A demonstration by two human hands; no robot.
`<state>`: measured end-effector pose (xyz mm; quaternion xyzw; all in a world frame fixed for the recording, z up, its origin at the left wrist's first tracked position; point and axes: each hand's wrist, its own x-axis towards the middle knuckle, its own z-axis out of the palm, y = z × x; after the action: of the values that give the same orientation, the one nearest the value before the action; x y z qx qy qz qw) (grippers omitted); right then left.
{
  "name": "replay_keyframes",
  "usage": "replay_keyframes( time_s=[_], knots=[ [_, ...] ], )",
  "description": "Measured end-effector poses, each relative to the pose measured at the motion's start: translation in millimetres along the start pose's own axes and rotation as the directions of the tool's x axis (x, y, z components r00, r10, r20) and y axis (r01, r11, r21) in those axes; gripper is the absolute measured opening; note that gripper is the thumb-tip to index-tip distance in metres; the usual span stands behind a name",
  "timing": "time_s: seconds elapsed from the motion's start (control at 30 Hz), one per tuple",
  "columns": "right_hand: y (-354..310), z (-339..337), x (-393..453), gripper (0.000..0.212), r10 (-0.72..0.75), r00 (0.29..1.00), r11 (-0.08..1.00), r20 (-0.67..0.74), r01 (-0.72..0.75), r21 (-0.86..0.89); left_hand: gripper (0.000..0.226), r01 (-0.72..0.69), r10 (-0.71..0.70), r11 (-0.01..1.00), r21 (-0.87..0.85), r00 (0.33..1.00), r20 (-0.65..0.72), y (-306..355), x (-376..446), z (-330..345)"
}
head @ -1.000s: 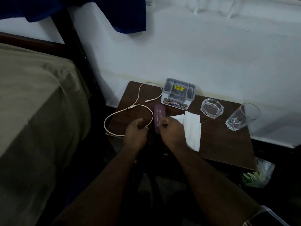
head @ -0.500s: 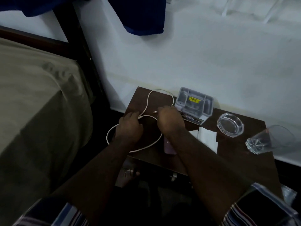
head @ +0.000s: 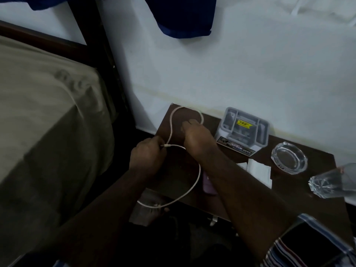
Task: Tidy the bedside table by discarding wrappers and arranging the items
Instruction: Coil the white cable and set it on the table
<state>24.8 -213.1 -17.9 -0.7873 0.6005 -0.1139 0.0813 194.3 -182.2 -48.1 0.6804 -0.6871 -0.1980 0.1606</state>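
A white charging cable (head: 170, 124) loops over the left part of the dark wooden bedside table (head: 300, 205). My left hand (head: 147, 157) pinches the cable near its middle connector. My right hand (head: 196, 139) reaches over the far loop, fingers curled down where the cable passes under them. A purple phone (head: 208, 185) lies partly hidden under my right forearm. White tissue paper (head: 258, 172) lies on the table to the right of that arm.
A grey plastic organiser (head: 243, 130) stands at the back by the white wall. A glass ashtray (head: 289, 159) and a tipped drinking glass (head: 333, 184) sit at the right. The bed (head: 38, 122) is at the left. Part of the cable hangs off the front edge.
Both hands left the phone and moved up to the cable. My left hand now pinches its middle, and my right hand has gone to the far loop. The view shifted right.
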Motion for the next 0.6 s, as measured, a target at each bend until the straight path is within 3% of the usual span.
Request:
replay_keyframes(
  time_s=[0.1, 0.2, 0.3, 0.4, 0.6],
  knots=[
    [-20, -14, -10, 0.021, 0.084, 0.983, 0.944, -0.165, -0.025, 0.329, 0.007, 0.014, -0.023, 0.979, -0.204, 0.999, -0.039, 2, -8, -24],
    [-42, -37, -36, 0.007, 0.178, 0.945, 0.847, -0.275, -0.004, 0.532, 0.007, 0.031, -0.066, 0.914, -0.405, 0.995, -0.073, 13, -28, -52],
    [-57, -61, -73, 0.006, 0.332, 0.913, 0.727, -0.237, -0.088, 0.681, 0.006, -0.026, -0.026, 0.893, -0.449, 0.994, -0.108, 27, -57, -76],
    [-67, -83, -118, 0.012, 0.442, 0.887, 0.527, -0.137, -0.133, 0.839, 0.01, -0.085, 0.065, 0.863, -0.498, 0.996, -0.057, 40, -93, -92],
    [-78, -114, -224, 0.028, 0.471, 0.881, 0.285, 0.049, -0.204, 0.936, 0.011, -0.148, 0.203, 0.819, -0.555, 0.978, 0.039, 68, -153, -116]
  ],
)
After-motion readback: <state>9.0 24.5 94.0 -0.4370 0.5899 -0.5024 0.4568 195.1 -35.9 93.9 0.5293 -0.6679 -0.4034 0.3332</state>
